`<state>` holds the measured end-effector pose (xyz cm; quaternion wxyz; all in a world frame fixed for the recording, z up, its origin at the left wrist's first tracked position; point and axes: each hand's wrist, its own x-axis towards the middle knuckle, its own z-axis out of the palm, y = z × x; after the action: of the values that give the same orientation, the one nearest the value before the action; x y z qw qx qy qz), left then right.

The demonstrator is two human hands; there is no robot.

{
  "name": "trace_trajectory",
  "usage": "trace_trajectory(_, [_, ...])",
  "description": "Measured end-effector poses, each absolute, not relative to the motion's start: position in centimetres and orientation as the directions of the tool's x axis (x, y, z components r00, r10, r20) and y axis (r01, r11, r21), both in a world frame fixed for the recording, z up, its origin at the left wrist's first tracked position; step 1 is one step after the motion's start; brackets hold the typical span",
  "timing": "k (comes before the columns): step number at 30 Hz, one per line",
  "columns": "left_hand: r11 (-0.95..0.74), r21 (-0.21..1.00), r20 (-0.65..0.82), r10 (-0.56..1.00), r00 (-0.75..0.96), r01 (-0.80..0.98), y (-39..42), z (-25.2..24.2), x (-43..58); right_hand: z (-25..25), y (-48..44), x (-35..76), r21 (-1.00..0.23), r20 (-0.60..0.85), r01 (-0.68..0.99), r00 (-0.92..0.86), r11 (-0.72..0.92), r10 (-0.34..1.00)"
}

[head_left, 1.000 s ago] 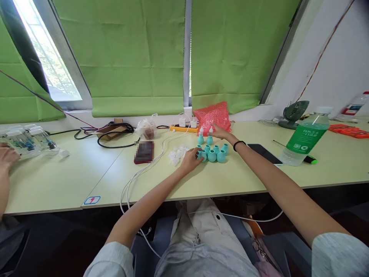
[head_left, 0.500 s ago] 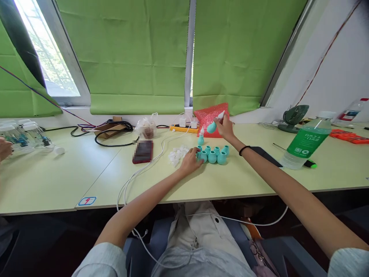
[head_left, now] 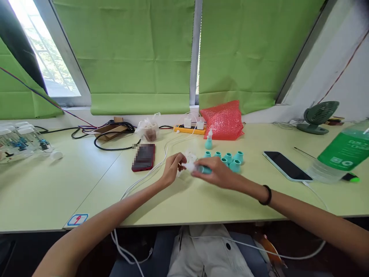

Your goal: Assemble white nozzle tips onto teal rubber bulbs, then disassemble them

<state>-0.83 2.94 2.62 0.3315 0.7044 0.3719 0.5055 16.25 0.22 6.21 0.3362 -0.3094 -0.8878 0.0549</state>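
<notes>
My right hand [head_left: 215, 173] is closed around a teal bulb syringe [head_left: 205, 169], which lies on its side above the table with its blurred whitish nozzle pointing left. My left hand [head_left: 172, 167] has its fingers pinched together right at the nozzle's tip; what they hold, if anything, is hidden. Just behind both hands is a pile of small translucent white pieces [head_left: 190, 156], partly covered. Several teal bulbs [head_left: 235, 166] with open necks stand beyond my right hand, some hidden by it. One more bulb with a white nozzle fitted [head_left: 208, 140] stands upright behind them.
A red bubble-wrap pouch [head_left: 223, 121] and a yellow power strip [head_left: 190, 130] lie at the back. Phones flank the hands, a dark one [head_left: 144, 157] left and another [head_left: 286, 165] right. A green-labelled bottle [head_left: 341, 148] and fan [head_left: 319, 115] are right. White cables [head_left: 138, 179] cross the table.
My right hand has brought the bulb syringe from near the red pouch down and toward my left hand. My left hand has left the group of bulbs and moved left. The camera view has shifted.
</notes>
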Motion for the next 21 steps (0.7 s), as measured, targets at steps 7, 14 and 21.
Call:
trace_trajectory(7, [-0.531, 0.794, 0.390, 0.819, 0.422, 0.297, 0.7, 1.9, -1.9, 3.0, 0.5, 14.9, -0.530, 0.276, 0.478, -0.684, 0.700, 0.676])
trace_trajectory(14, [-0.451, 0.804, 0.176, 0.803, 0.569, 0.387, 1.8, 1.9, -1.8, 1.7, 0.8, 15.4, -0.623, 0.247, 0.450, -0.663, 0.640, 0.707])
trace_trajectory(21, [0.063, 0.986, -0.119, 0.914, 0.389, 0.154, 2.9, 1.2, -1.6, 0.8, 1.1, 16.4, -0.795, 0.107, 0.415, -0.623, 0.443, 0.775])
